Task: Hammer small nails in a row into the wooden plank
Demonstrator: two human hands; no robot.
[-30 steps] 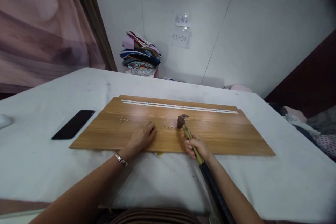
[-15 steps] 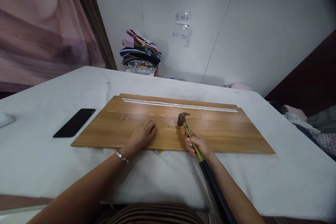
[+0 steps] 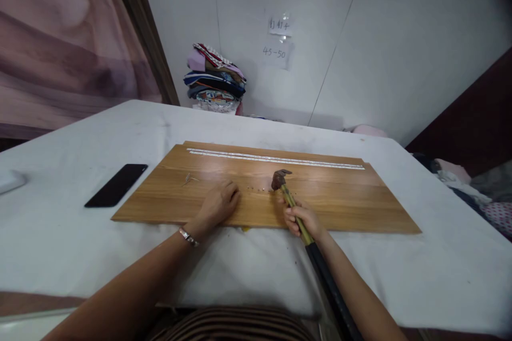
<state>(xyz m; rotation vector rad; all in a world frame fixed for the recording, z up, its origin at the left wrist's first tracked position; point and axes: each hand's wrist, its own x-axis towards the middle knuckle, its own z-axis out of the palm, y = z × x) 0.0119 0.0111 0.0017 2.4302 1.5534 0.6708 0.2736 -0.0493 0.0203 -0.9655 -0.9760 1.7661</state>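
Observation:
A claw hammer (image 3: 294,205) with a rusty head, yellowish shaft and long black grip is held in my right hand (image 3: 302,217), fingers wrapped round the shaft near the head. The hammer head is over the middle of a wooden board (image 3: 340,202), close to a row of small nail heads (image 3: 263,189). My left hand (image 3: 220,201) rests on the board left of that row, its fingers curled closed; whatever they may hold is hidden. Several loose nails (image 3: 192,178) lie on the board beyond my left hand. Two white measuring strips (image 3: 276,160) run along the board's far side.
The board lies on a white-covered table (image 3: 92,256). A black phone (image 3: 117,185) lies left of the board, and a white object (image 3: 12,181) sits at the left edge. Folded clothes (image 3: 216,80) are stacked by the wall; more cloth (image 3: 460,186) is at the right.
Both hands and the hammer keep the same places on the board. Only the camera's view has shifted slightly.

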